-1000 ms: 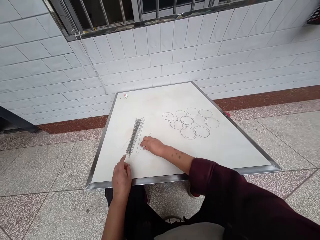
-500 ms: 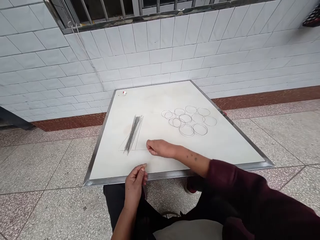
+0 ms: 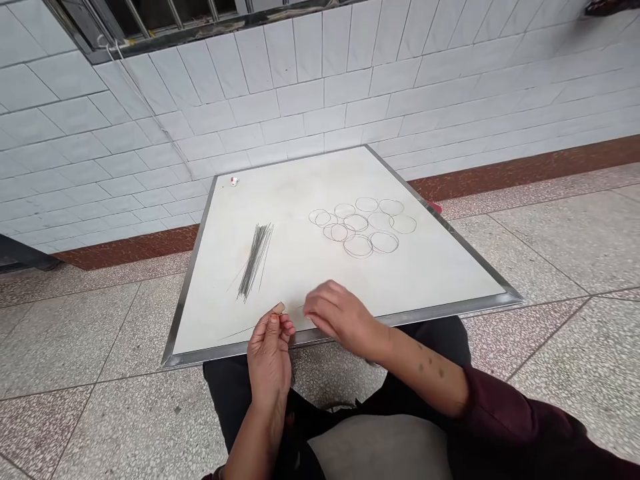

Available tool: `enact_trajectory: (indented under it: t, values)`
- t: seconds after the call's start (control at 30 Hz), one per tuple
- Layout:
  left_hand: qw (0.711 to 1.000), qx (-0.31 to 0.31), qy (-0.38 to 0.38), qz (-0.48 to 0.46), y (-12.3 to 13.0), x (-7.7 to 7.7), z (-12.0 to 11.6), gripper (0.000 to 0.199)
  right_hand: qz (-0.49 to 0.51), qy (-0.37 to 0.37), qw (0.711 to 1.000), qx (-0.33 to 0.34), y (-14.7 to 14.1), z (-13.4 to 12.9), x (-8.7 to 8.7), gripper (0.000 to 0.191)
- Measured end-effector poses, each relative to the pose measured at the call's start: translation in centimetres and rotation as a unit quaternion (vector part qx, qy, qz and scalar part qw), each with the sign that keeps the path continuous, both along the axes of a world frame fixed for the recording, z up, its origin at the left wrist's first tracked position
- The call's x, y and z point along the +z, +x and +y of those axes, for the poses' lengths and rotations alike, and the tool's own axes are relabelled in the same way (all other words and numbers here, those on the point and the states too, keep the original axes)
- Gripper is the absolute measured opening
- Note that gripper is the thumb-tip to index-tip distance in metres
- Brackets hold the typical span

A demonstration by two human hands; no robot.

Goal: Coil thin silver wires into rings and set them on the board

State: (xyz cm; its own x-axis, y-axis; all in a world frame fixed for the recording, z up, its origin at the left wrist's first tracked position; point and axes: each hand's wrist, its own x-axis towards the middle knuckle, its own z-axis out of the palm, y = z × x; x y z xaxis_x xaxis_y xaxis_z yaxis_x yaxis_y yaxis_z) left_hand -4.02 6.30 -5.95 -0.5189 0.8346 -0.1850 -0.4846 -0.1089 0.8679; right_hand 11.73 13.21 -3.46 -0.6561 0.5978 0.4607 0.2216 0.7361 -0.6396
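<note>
A thin wire (image 3: pixel 237 333) runs out to the left from the pinched fingertips of my left hand (image 3: pixel 271 333), at the table's front edge. My right hand (image 3: pixel 331 309) is just right of it, fingers closed on the wire's other side, where a short bit shows between the hands. A bundle of straight dark wires (image 3: pixel 255 261) lies on the left half of the white table (image 3: pixel 300 267). Several thin wire rings (image 3: pixel 358 246) lie overlapping, flat on the right half.
A small white and red object (image 3: pixel 235 181) sits at the table's back left corner. Behind the table stands a tiled wall (image 3: pixel 280 120) with a barred window and a hanging cord. Something red (image 3: pixel 435 207) shows past the right edge.
My right hand has come back from beside the bundle to the front edge, near my left hand. One wire has left the bundle's side with it. The view has shifted slightly.
</note>
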Motion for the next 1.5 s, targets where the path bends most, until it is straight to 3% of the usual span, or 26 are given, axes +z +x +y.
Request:
enact_trajectory:
  t: [0.07,0.13,0.2,0.27,0.37,0.5,0.67,1.1,1.5]
  values:
    - [1.000,0.005,0.011,-0.029,0.0,0.6,-0.1,0.029,0.039,-0.015,0.999,0.024,0.1,-1.8,-0.2,0.012]
    - [0.998,0.002,0.017,-0.053,0.2,1.1,-0.2,0.030,0.068,-0.132,0.988,0.046,-0.1,-3.3,-0.8,0.010]
    - [0.997,-0.004,0.019,-0.071,0.5,1.4,-0.4,0.031,0.143,-0.311,0.939,0.041,-0.5,-4.1,-1.6,0.015]
    - [0.996,-0.011,0.018,-0.082,1.0,1.5,-0.6,0.030,0.230,-0.447,0.863,0.054,-0.8,-4.2,-2.1,0.024]
    - [0.995,-0.019,0.016,-0.092,1.7,1.4,-0.9,0.029,0.333,-0.524,0.782,0.060,-1.0,-4.0,-2.0,0.033]
    - [0.995,-0.019,0.015,-0.099,2.3,1.5,-1.2,0.031,0.388,-0.551,0.737,0.041,-1.2,-4.0,-1.6,0.031]
    - [0.994,-0.008,0.025,-0.102,2.8,2.0,-1.6,0.025,0.401,-0.558,0.726,0.032,-1.2,-4.2,-1.8,0.032]
    - [0.991,0.022,0.068,-0.116,3.9,2.1,-1.7,0.031,0.406,-0.565,0.717,0.030,-1.2,-4.1,-2.0,0.030]
    - [0.986,0.036,0.079,-0.142,3.6,2.3,-1.7,0.031,0.403,-0.543,0.737,0.020,-1.2,-4.3,-2.2,0.026]
